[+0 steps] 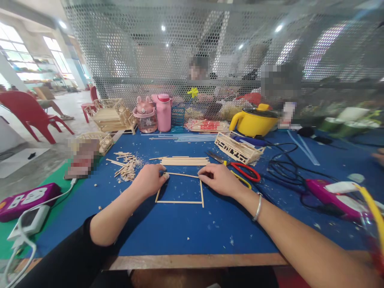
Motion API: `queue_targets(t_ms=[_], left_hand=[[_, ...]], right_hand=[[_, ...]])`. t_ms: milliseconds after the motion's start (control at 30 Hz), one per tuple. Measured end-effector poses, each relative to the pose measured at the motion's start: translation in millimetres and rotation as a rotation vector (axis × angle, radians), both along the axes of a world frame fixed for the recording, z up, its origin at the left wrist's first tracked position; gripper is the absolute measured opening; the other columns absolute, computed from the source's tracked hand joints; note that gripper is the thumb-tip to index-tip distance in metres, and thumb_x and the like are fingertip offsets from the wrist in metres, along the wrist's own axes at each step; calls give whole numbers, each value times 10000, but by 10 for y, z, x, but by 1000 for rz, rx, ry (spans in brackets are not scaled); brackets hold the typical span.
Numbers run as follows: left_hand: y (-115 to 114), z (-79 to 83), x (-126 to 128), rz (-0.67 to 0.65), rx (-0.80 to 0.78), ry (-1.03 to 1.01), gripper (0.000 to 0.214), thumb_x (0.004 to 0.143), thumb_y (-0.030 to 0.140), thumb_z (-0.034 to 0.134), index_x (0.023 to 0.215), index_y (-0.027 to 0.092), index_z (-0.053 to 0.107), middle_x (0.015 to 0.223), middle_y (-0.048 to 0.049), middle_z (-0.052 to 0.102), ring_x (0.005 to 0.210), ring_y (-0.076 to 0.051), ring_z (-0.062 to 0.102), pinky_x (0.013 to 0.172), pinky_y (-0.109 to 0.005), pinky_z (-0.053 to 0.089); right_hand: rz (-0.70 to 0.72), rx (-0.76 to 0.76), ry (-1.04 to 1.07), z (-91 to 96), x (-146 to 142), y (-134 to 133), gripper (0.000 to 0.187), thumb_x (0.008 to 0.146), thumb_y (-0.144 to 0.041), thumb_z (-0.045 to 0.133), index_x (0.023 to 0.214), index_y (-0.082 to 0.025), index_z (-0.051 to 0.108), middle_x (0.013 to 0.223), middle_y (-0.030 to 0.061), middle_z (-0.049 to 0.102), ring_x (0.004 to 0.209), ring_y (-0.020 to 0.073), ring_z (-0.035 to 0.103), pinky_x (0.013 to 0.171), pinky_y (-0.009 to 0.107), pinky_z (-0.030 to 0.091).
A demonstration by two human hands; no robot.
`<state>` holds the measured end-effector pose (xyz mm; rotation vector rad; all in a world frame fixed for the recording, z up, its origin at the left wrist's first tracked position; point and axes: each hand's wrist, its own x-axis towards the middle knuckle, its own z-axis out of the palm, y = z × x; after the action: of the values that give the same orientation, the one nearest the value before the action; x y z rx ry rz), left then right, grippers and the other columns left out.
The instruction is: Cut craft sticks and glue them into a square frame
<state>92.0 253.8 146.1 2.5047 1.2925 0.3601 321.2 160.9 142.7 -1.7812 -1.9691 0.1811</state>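
Wooden-stick frame (179, 202), one, four-sided; on blue counter (210, 236), nearside of stick row (185, 161). Left hand (149, 180): grip pinched on far-left corner. Right hand (221, 180): likewise, far-right corner. Handling: light, level pressure should keep corners square.

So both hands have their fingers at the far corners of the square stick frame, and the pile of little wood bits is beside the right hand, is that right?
Not quite: the head view shows the pile of little wood bits beside the left hand, not the right hand.
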Motion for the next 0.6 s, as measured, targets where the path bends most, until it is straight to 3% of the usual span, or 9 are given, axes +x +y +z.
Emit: queue_targets(t_ms=[200, 600], left_hand=[[25, -40, 41, -6, 55, 10, 224, 785, 313, 501, 806, 219, 704, 755, -54, 706, 736, -219, 634, 689, -304, 457], [-4, -51, 76, 13, 67, 31, 208, 784, 296, 501, 798, 206, 689, 759, -61, 703, 758, -228, 637, 697, -306, 456]], right_hand=[[-57, 14, -66, -19, -65, 19, 148, 759, -285, 567, 736, -215, 695, 717, 17, 646, 647, 138, 559, 595, 238, 407], [-48, 33, -85, -44, -61, 34, 159, 777, -269, 546, 729, -216, 688, 760, 17, 659, 682, 135, 570, 625, 234, 402]])
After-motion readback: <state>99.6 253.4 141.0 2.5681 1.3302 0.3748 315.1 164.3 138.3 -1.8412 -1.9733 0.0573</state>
